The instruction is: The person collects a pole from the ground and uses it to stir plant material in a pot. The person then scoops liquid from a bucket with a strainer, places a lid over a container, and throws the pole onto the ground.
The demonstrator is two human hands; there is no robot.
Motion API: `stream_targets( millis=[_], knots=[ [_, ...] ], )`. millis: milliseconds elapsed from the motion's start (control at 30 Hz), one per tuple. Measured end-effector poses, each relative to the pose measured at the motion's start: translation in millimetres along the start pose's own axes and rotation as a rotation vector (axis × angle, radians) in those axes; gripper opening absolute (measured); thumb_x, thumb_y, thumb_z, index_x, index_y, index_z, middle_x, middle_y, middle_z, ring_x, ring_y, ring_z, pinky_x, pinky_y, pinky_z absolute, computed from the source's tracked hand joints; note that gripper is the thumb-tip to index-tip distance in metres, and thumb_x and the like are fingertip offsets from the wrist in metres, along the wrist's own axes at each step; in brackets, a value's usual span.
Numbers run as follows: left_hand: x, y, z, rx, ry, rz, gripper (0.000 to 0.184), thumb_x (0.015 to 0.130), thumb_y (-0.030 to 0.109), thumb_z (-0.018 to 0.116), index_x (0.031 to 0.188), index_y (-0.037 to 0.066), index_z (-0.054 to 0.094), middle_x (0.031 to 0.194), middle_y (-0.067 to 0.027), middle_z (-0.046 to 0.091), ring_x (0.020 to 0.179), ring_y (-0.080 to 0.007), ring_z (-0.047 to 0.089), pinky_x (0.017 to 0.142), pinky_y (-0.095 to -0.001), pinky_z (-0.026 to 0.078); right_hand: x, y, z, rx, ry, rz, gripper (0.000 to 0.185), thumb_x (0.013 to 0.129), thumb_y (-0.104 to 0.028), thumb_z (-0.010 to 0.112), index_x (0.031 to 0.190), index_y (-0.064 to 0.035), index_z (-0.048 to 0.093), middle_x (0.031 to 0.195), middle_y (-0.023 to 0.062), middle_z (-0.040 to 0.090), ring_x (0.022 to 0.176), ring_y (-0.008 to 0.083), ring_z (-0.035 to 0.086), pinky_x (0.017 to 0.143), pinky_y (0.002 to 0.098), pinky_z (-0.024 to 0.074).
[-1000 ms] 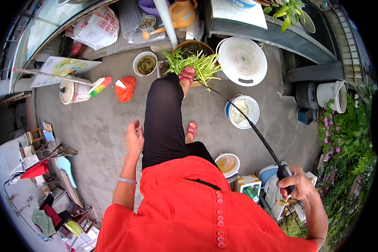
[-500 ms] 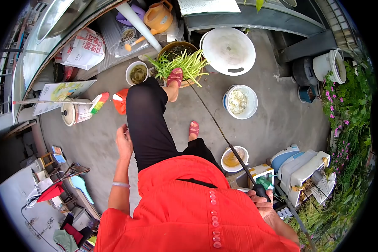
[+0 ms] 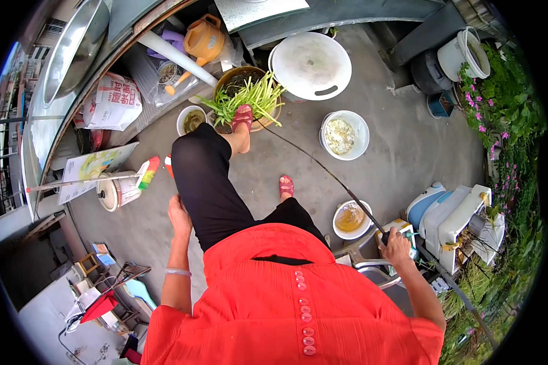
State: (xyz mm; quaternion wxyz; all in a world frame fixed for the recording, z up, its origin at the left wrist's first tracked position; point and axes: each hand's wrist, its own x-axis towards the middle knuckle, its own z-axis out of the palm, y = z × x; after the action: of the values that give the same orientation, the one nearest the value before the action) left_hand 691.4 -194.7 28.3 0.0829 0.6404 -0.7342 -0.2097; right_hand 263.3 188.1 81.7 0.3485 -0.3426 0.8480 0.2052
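My right hand (image 3: pixel 397 248) is closed around the black handle of a long thin rod (image 3: pixel 323 169). The rod's thin end reaches the green stems (image 3: pixel 252 97) lying across a round brown pot (image 3: pixel 234 77). My raised foot in a red sandal (image 3: pixel 242 118) rests at those stems. Beside my bent left knee hangs my left hand (image 3: pixel 179 216), near the black trouser leg; its fingers are partly hidden, and I cannot tell if it holds anything. A second red sandal (image 3: pixel 286 184) stands on the concrete floor.
A white lid (image 3: pixel 312 64), a bucket with pale bits (image 3: pixel 345 135) and a bowl of yellowish liquid (image 3: pixel 352 219) are on the right. To the left are a broom (image 3: pixel 147 173), a lidded pot (image 3: pixel 109 196) and a board (image 3: pixel 85 170). Flowering plants line the right edge.
The view has shifted and turned. My right hand, with the rod, first came inward, then moved up and slightly outward. My left hand is now close against my leg.
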Motion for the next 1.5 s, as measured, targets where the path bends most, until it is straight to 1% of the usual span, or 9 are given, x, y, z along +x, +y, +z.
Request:
stream_targets(
  millis=[233, 400, 500, 700, 767, 933, 1033, 1400, 1500],
  knots=[
    [5.5, 13.2, 0.4, 0.017, -0.033, 0.027, 0.017, 0.080, 0.000, 0.042, 0.093, -0.003, 0.052, 0.086, -0.0220, 0.055, 0.083, -0.0361, 0.053, 0.073, -0.0392, 0.041, 9.4, -21.5, -64.0, -0.156, 0.450, -0.047, 0.027, 0.058, -0.005, 0.056, 0.081, -0.0061, 0.043, 0.074, 0.0126, 0.049, 0.068, 0.0285, 0.056, 0.062, 0.0376, 0.0463],
    [9.8, 20.7, 0.8, -0.044, -0.003, 0.035, 0.017, 0.080, 0.000, 0.042, 0.093, -0.003, 0.053, 0.086, -0.0216, 0.056, 0.082, -0.0353, 0.054, 0.073, -0.0384, 0.042, 19.3, 14.2, -91.6, 0.029, 0.224, -0.327, 0.019, 0.057, -0.003, 0.055, 0.075, -0.0002, 0.048, 0.058, 0.0134, 0.054, 0.053, 0.0260, 0.058, 0.048, 0.0328, 0.0458],
    [8.0, 20.5, -5.9, -0.050, -0.032, -0.007, 0.017, 0.080, 0.001, 0.042, 0.092, -0.003, 0.053, 0.087, -0.0217, 0.056, 0.083, -0.0349, 0.055, 0.073, -0.0384, 0.042, -5.7, -19.5, -128.5, 0.647, -0.564, 0.040, 0.019, 0.058, -0.004, 0.062, 0.073, -0.0004, 0.051, 0.056, 0.0120, 0.054, 0.047, 0.0195, 0.055, 0.043, 0.0293, 0.0421],
    [7.4, -1.7, 6.1, -0.201, 0.003, -0.108, 0.016, 0.082, 0.003, 0.042, 0.091, -0.003, 0.053, 0.087, -0.0227, 0.056, 0.081, -0.0370, 0.055, 0.071, -0.0395, 0.042, -23.1, -20.8, -76.8, 1.253, -1.023, 0.094, 0.019, 0.060, 0.000, 0.065, 0.071, -0.0002, 0.049, 0.055, 0.0083, 0.050, 0.043, 0.0161, 0.049, 0.041, 0.0293, 0.0409],
    [12.1, -0.2, 4.2, -0.135, 0.049, -0.005, 0.014, 0.079, 0.003, 0.044, 0.088, -0.003, 0.053, 0.077, -0.0204, 0.055, 0.069, -0.0277, 0.051, 0.065, -0.0350, 0.042, -28.9, -21.9, -69.0, 1.333, -1.085, 0.093, 0.019, 0.059, 0.001, 0.063, 0.073, -0.0015, 0.050, 0.055, 0.0071, 0.049, 0.045, 0.0154, 0.050, 0.041, 0.0298, 0.0414],
    [22.2, 1.2, 0.0, -0.079, 0.024, 0.012, 0.014, 0.076, 0.002, 0.048, 0.088, -0.003, 0.053, 0.072, -0.0171, 0.056, 0.063, -0.0218, 0.051, 0.062, -0.0328, 0.042, -52.0, -44.3, -72.0, 0.762, -0.682, 0.085, 0.019, 0.062, -0.004, 0.061, 0.078, -0.0023, 0.051, 0.060, 0.0094, 0.053, 0.049, 0.0194, 0.055, 0.047, 0.0327, 0.0458],
    [25.0, 8.9, 7.6, -0.141, 0.024, 0.016, 0.014, 0.075, 0.003, 0.050, 0.088, -0.003, 0.053, 0.072, -0.0157, 0.057, 0.065, -0.0210, 0.052, 0.063, -0.0326, 0.042, -51.0, -31.2, -42.1, -0.036, 0.140, -0.222, 0.023, 0.061, -0.004, 0.060, 0.082, -0.0038, 0.051, 0.068, 0.0137, 0.055, 0.057, 0.0259, 0.059, 0.052, 0.0363, 0.0481],
    [21.2, 35.3, 2.2, -0.052, -0.082, 0.049, 0.019, 0.080, 0.005, 0.041, 0.088, -0.005, 0.055, 0.080, -0.0137, 0.057, 0.070, -0.0177, 0.050, 0.067, -0.0307, 0.042, 20.6, -16.9, -40.8, -0.231, 0.396, -0.143, 0.020, 0.064, -0.004, 0.058, 0.082, -0.0068, 0.051, 0.077, 0.0124, 0.051, 0.070, 0.0272, 0.058, 0.057, 0.0365, 0.0481],
    [21.4, 47.9, 4.3, -0.734, -0.051, -0.265, 0.027, 0.083, 0.014, 0.037, 0.086, -0.007, 0.054, 0.081, -0.0091, 0.055, 0.072, -0.0141, 0.049, 0.066, -0.0299, 0.042, -0.5, 20.3, -61.8, -0.295, 0.400, -0.169, 0.017, 0.065, -0.004, 0.057, 0.080, -0.0063, 0.050, 0.074, 0.0110, 0.050, 0.069, 0.0256, 0.057, 0.056, 0.0346, 0.0472]
  ],
)
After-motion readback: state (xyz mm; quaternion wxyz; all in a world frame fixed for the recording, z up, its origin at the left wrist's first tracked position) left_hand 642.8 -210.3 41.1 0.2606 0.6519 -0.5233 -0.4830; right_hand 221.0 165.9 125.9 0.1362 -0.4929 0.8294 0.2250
